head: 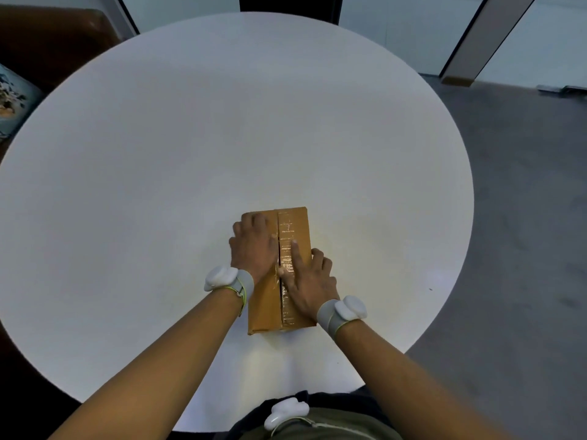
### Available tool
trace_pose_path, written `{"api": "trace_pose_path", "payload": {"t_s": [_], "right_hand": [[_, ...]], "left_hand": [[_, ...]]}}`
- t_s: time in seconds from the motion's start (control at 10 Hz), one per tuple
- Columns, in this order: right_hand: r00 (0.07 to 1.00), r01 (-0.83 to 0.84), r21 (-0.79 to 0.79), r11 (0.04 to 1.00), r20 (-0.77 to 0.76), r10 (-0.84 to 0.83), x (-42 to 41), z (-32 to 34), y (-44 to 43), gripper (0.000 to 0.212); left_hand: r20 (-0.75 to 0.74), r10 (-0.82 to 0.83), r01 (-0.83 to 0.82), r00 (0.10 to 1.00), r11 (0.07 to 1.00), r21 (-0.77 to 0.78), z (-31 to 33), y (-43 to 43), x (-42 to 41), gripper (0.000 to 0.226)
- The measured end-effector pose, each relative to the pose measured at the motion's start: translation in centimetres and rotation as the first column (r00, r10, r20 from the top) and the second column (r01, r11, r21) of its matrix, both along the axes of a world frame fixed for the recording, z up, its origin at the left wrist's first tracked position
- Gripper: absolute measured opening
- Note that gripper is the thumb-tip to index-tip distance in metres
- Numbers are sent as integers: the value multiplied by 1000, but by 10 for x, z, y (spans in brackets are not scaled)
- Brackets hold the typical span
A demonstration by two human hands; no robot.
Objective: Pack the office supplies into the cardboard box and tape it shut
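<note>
I see the closed cardboard box (293, 230) near the worktop's (190, 138) near edge, contents hidden; my left hand (252, 246) lies flat on it, my right hand (309, 281) presses the tape (287, 258) with spread fingers.

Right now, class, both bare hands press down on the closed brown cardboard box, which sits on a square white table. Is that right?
Not quite: the head view shows a round white table, not square. The left hand and right hand do press on the closed brown cardboard box.
</note>
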State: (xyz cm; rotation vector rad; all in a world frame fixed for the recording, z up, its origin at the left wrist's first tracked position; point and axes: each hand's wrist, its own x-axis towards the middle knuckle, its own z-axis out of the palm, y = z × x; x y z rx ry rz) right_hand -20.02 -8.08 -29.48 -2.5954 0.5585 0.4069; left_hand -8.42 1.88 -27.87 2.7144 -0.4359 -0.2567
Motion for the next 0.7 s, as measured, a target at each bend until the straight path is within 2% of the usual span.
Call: {"api": "trace_pose_path", "payload": {"t_s": [0.1,0.2,0.3,0.4,0.5,0.6,0.7], "right_hand": [[1000,0,127,992,-5,0,-3,-12,-2,72],[1000,-1,210,978,13,-2,1,-16,-8,74],[999,34,247,968,6,-36,9,-19,-25,74],[996,81,234,969,5,-85,26,-21,-63,73],[995,97,215,972,9,-101,43,-19,-109,71],[993,121,165,979,-27,-118,57,-8,-138,68],[987,128,-98,987,106,-117,72,6,-131,55]], "left_hand": [[-226,244,-262,943,964,-50,-7,8,-5,50],[-401,309,-326,862,945,28,-15,5,-7,56],[-402,326,-352,855,936,10,-11,-16,-3,47],[-437,304,-374,846,924,-80,-3,-52,5,41],[-472,242,-377,848,901,-215,-2,-87,10,40],[-482,182,-338,857,905,-260,1,-107,17,42],[-506,117,-276,855,927,-253,2,-111,33,46]]}}
